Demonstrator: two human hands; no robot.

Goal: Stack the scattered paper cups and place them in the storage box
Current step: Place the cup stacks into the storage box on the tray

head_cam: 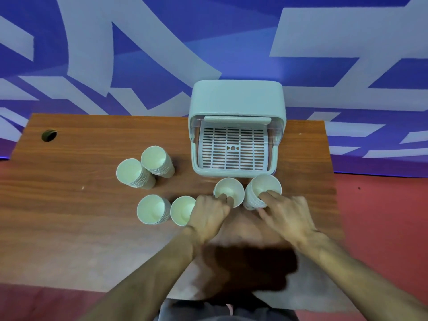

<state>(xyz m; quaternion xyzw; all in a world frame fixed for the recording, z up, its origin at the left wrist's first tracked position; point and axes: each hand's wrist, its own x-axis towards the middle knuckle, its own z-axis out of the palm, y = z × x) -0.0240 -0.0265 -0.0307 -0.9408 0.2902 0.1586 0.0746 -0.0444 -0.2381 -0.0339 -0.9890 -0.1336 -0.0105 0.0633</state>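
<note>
Wooden table (81, 158) carries the open storage box (236, 98). Just before it our left hand (209, 215) pinches one paper cup (228, 189) by the rim and our right hand (288, 216) clamps a cup stack (259, 187) alongside.

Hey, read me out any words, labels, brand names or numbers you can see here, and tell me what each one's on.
No readable text anywhere in this view.
wall: large pale shapes on blue, possibly parts of giant letters, but nothing reads as a word.
storage box: only a small moulded mark at the centre of its grid, no letters.
paper cups: plain, no print visible.
</note>
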